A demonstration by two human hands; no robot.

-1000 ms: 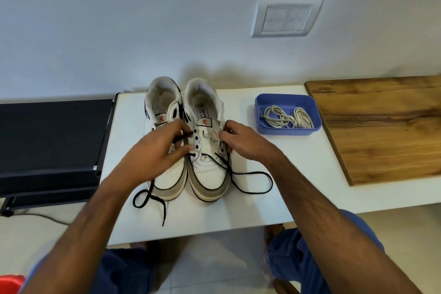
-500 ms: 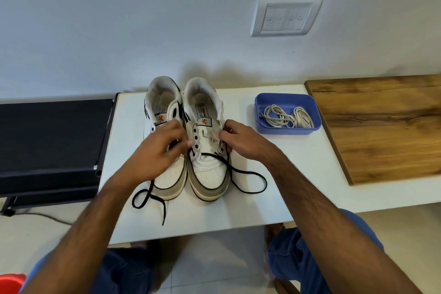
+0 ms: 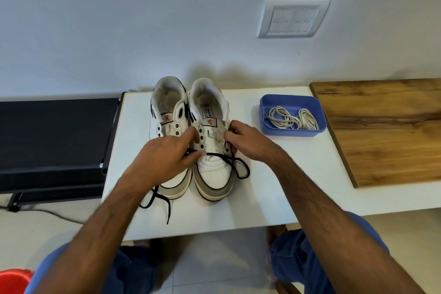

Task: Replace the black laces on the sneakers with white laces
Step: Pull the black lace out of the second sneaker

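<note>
Two white sneakers (image 3: 189, 136) with grey toe bumpers and black trim stand side by side on the white table (image 3: 274, 188), toes toward the person. The left hand (image 3: 164, 160) lies over the left shoe and pinches the black lace (image 3: 238, 167) at the right shoe's lowest eyelets. The right hand (image 3: 248, 143) grips that shoe's outer eyelet edge, fingers curled; the lace loops out just beneath it. Beyond the right hand, a blue plastic tray (image 3: 292, 114) holds coiled white laces (image 3: 292, 119).
</note>
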